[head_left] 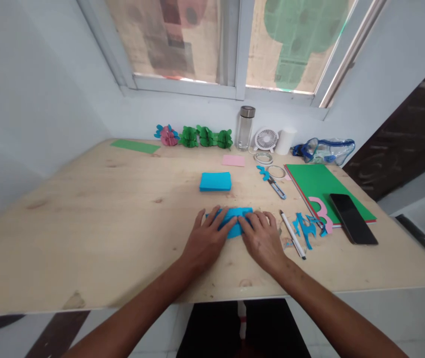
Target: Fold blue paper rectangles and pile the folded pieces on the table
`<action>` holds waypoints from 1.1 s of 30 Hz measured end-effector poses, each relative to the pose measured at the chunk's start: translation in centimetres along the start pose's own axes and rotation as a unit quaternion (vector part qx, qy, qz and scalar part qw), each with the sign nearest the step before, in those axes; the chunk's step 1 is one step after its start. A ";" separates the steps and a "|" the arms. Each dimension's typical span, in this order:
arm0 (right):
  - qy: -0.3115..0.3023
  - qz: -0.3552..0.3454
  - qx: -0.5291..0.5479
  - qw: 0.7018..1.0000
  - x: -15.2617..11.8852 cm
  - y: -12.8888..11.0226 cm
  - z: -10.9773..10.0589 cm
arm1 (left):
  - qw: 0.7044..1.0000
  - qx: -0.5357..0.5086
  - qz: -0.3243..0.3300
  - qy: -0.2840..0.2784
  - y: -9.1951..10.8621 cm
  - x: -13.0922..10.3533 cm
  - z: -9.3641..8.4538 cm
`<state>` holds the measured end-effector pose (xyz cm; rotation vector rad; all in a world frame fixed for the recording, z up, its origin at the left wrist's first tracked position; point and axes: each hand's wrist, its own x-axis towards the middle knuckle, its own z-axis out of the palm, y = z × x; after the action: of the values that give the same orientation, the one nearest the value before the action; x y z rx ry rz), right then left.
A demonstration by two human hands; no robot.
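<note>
A sheet of blue paper (235,227) lies on the table before me, partly hidden under my fingers. My left hand (208,238) presses on its left side, fingers spread and lying over the paper. On the right side rests my right hand (263,236), its fingers also stretched over the sheet. Both thumbs point inward and come close together at the middle of the paper. Just beyond it sits a stack of blue paper (215,182). To the right of my right hand lie a white pen (293,234) and blue paper scraps (305,228).
A utility knife (277,188), tape rolls (276,172), a green sheet (320,186) and a phone (353,219) are on the right. Along the wall stand green paper ornaments (205,136), a glass bottle (245,129) and a small fan (266,139). A green strip (134,145) lies far left.
</note>
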<state>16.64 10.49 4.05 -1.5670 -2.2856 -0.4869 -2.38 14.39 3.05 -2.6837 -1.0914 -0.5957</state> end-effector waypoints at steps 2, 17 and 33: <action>-0.016 -0.006 -0.004 1.000 1.0 0.6 0.6 | 1.000 -0.003 -0.013 -0.011 -0.9 0.5 0.8; -0.077 0.036 -0.005 0.996 3.9 1.5 2.2 | 0.992 -0.063 0.012 -0.109 -5.6 3.4 3.3; -0.146 0.004 0.046 0.988 2.7 0.5 3.3 | 0.982 -0.049 0.059 -0.173 -4.9 2.8 3.0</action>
<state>15.94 14.39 2.38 -1.6953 -2.4713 -0.1546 -3.15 20.60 1.68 -2.9907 -0.9892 -0.1674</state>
